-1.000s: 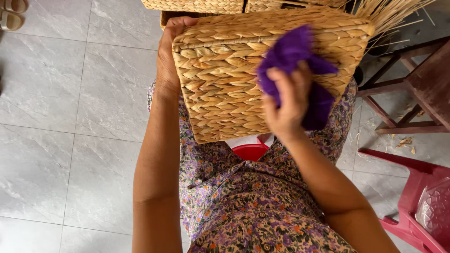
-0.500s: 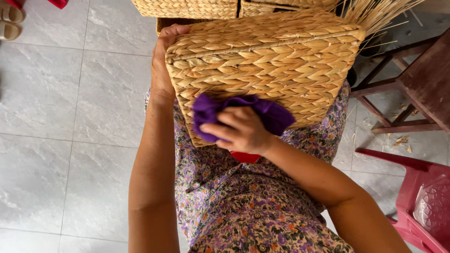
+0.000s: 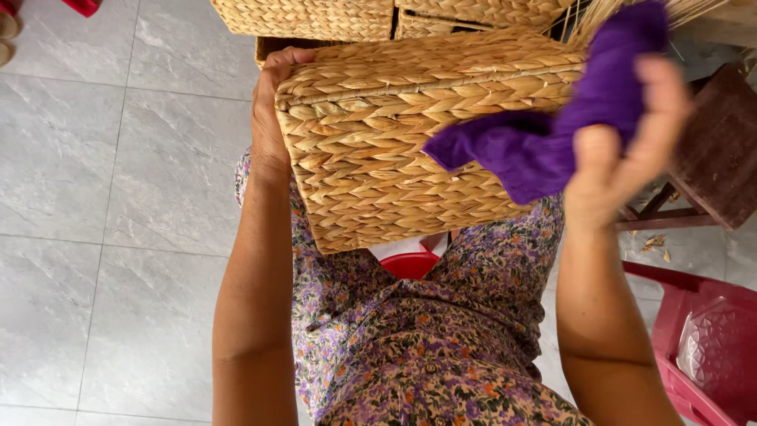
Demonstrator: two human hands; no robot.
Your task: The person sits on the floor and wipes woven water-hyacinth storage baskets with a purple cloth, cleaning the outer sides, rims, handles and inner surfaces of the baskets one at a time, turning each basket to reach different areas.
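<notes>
A woven straw basket [image 3: 394, 142] rests tilted on my lap, its side facing the camera. My left hand [image 3: 272, 110] grips its left edge, fingers curled over the top corner. My right hand [image 3: 623, 142] holds a purple cloth [image 3: 544, 142] at the basket's right end; the cloth is blurred and trails across the weave. I wear a floral dress [image 3: 426, 339].
Two more woven baskets [image 3: 315, 16] stand behind the one held. A dark wooden stool [image 3: 717, 158] is at the right, a red plastic chair [image 3: 702, 347] at the lower right, a red item [image 3: 410, 264] under the basket. Grey floor tiles [image 3: 118, 197] fill the left.
My right hand swept the purple cloth from the basket's right side down to its lower left, then back up to the right end. The left hand kept its hold.
</notes>
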